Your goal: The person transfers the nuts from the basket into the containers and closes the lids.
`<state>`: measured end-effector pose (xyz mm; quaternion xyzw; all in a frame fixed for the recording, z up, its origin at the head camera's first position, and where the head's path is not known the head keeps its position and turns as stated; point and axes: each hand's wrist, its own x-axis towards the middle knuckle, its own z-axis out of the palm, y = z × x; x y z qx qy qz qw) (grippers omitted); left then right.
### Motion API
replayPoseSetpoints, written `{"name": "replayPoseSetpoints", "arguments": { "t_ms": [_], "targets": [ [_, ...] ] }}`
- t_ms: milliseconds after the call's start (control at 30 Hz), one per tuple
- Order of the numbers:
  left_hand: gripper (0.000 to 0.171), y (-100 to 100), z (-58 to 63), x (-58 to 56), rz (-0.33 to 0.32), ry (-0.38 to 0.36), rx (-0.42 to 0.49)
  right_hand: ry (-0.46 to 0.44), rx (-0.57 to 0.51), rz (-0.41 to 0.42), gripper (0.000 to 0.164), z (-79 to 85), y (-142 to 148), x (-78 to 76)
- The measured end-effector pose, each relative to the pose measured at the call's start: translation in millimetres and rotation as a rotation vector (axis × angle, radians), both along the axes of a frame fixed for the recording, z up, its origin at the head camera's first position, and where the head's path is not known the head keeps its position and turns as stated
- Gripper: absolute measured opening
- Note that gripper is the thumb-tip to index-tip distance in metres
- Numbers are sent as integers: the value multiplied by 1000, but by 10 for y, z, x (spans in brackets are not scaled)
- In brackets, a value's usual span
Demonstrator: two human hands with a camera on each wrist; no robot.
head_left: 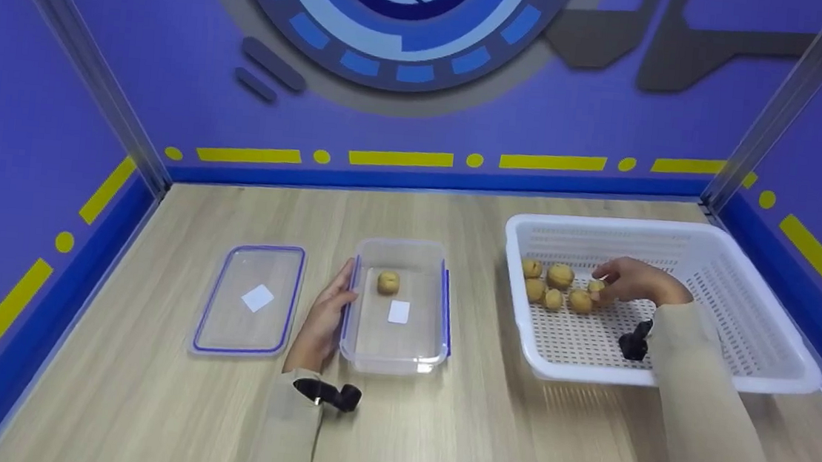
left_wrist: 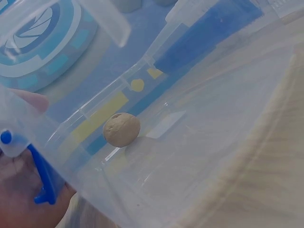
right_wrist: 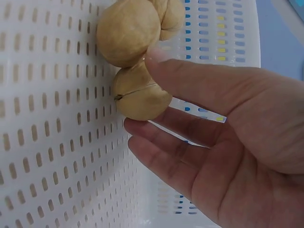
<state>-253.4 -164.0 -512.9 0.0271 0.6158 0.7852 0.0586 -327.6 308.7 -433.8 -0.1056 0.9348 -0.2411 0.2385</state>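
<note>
In the right wrist view, my right hand pinches a walnut between the thumb and fingertips, inside a white slotted basket. Another walnut touches it. Several more walnuts lie grouped at the basket's left end. My left hand lies along the outside of the left wall of a clear plastic container, its fingers mostly straight against it. One walnut sits inside that container, next to a white label. A blue latch hangs beside the left hand.
A clear lid with a blue seal and white label lies flat, left of the container. Blue patterned panels enclose the wooden table at the back and sides. A small black camera sits on the right wrist.
</note>
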Motion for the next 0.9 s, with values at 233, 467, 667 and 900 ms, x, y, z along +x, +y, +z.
{"name": "replayPoseSetpoints", "arguments": {
  "t_ms": [233,467,667,900],
  "targets": [
    [63,2,2,-3,6,-19,-15,44,28,30,50,-18,16,9],
    [63,1,-6,-13,12,-23,-18,64,12,14,43,-18,13,5],
    [62,3,4,-7,15,-20,-10,72,-2,0,43,-29,18,3],
    [63,4,-6,4,9,-24,19,55,0,-35,46,-27,21,-2]
  ]
}}
